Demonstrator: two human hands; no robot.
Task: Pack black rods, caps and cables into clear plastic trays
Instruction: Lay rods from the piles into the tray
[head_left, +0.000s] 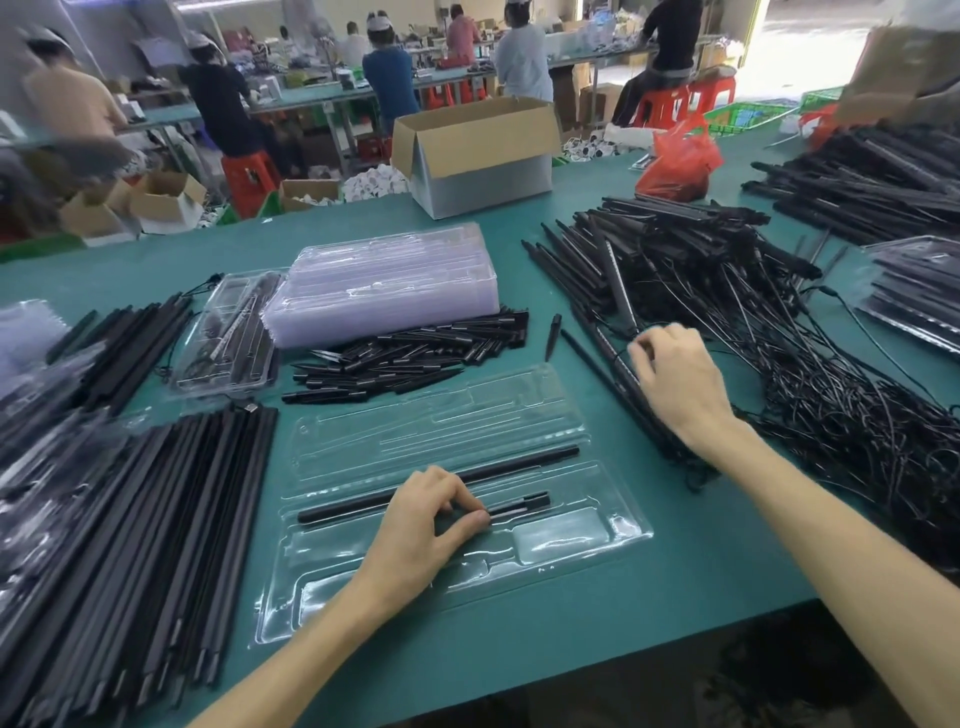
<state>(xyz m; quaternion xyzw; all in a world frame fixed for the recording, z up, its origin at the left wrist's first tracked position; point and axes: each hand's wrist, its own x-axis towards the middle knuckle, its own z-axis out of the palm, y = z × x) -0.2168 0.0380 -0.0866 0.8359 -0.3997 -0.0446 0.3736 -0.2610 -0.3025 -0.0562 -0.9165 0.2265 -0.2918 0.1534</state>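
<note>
The tabletop (701, 571) is green. An open clear tray (571, 525) lies on it at the near edge and serves as the reference point.

- Left hand (421, 525): over the tray's near half. Thumb and fingers pinch a short black cap (524, 505) lying in a tray slot.
- Long black rod (519, 465): lies in the slot just behind the cap.
- Left of the tray: a broad bundle of long black rods (182, 519) lies flat.
- Right hand (675, 379): right of and behind the tray. Its fingers curl down onto a cabled rod (621, 291) at the edge of a tangled heap of rods and cables (831, 405). The grip is hidden, so I cannot tell whether it holds the rod.
- Behind the tray: a loose pile of caps (405, 353), then a stack of empty clear trays (384, 286). A packed tray (228, 332) sits to the left of the stack.
- Farther behind: an open cardboard box (478, 156) and a red plastic bag (680, 161).
</note>
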